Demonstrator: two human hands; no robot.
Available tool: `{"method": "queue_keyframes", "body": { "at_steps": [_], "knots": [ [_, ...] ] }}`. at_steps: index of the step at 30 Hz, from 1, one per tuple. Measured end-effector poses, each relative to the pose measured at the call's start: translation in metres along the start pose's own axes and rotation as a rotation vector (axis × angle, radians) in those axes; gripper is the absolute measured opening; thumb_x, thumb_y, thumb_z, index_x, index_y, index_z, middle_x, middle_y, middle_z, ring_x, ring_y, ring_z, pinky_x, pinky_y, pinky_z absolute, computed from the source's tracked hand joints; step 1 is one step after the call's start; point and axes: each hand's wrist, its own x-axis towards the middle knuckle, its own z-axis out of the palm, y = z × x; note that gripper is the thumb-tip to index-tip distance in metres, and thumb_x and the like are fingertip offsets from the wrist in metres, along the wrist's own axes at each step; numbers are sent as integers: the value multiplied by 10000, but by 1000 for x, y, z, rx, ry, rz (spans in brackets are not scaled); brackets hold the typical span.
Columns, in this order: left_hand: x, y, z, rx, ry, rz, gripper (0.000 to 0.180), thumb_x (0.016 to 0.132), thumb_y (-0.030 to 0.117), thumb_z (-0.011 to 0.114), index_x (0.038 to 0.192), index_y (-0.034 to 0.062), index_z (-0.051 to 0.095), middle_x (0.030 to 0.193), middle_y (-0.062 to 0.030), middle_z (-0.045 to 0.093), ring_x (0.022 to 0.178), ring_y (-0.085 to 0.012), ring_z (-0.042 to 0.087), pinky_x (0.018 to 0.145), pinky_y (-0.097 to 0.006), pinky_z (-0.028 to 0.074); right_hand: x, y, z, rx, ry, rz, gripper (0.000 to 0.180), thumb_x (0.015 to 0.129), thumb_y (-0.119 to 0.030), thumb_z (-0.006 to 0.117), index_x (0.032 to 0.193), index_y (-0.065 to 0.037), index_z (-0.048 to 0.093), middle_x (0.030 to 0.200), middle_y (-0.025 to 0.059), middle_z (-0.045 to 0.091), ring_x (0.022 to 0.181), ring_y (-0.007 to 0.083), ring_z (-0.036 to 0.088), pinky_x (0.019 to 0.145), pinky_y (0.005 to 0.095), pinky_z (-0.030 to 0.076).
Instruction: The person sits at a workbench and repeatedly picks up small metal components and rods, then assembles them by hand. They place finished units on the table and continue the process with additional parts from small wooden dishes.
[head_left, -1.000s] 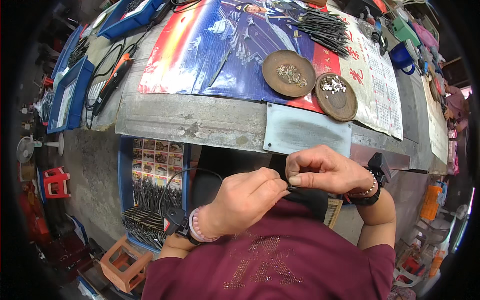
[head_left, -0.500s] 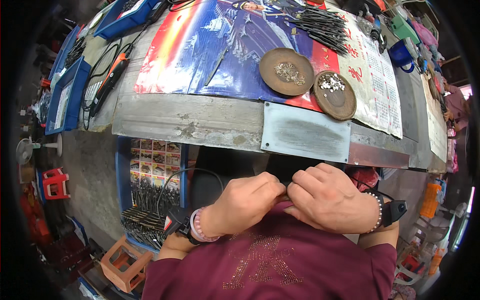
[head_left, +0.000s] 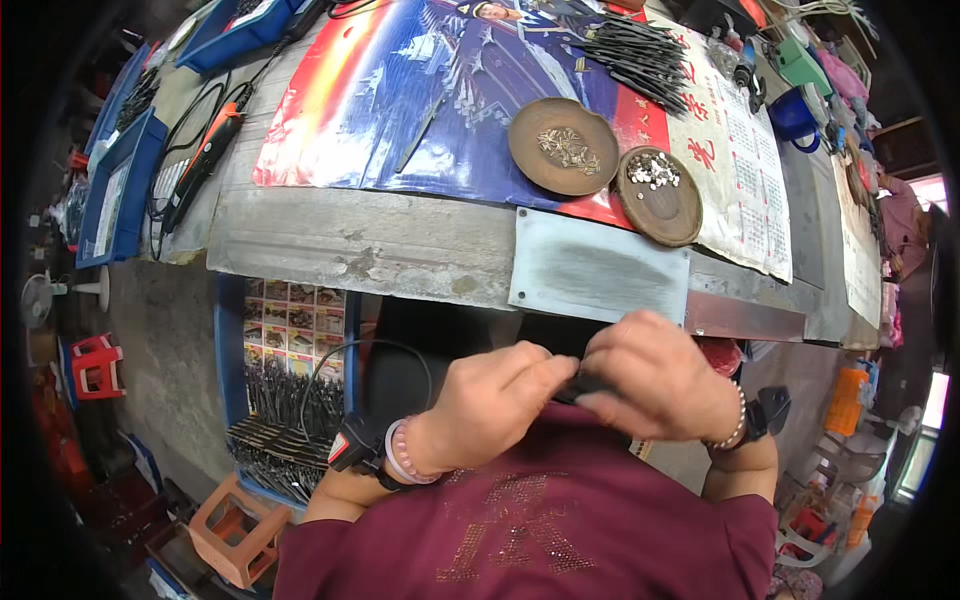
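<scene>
My left hand (head_left: pixel 495 405) is closed in a pinch in front of my chest, just below the bench edge. Its fingertips meet a small dark thing (head_left: pixel 590 385) that lies mostly hidden between both hands. My right hand (head_left: pixel 660 380) curls around the other side of it, fingers bent and slightly blurred by motion. What the dark thing is, I cannot make out. Above the hands, a grey-white plate (head_left: pixel 600 268) with a dark rubbed patch is fixed along the bench edge. Behind it sit a round brown dish (head_left: pixel 530 130) of small metal pieces and another brown dish (head_left: pixel 665 215) holding silvery bits.
A printed poster (head_left: pixel 350 130) covers the bench, with a pile of thin black sticks (head_left: pixel 640 60) at the back. An orange-and-black power tool (head_left: pixel 205 165) and a blue tray (head_left: pixel 125 190) lie at left. Below, a blue crate (head_left: pixel 232 350) holds many black sticks, beside an orange stool (head_left: pixel 240 530).
My right hand has lifted slightly and its fingers have loosened from the left hand, showing a bit of the dark thing between them. The view has shifted a little.
</scene>
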Motion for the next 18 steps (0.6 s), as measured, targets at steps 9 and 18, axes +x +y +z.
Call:
{"method": "queue_keyframes", "body": {
  "at_steps": [9,18],
  "knots": [
    [1,5,-3,-366,36,-253,191,786,-67,650,968,-8,652,800,-120,622,665,-211,596,581,-274,461,-3,93,-13,-408,275,447,215,852,-153,614,999,1,583,969,180,557,886,375,531,781,421,425],
    [-7,0,11,-532,157,-214,115,847,19,604,955,-13,580,865,-139,573,803,-316,604,687,-363,478,-7,109,4,-413,192,492,322,905,-109,569,1185,48,549,1204,235,531,1106,394,510,960,412,390]
  ]
}}
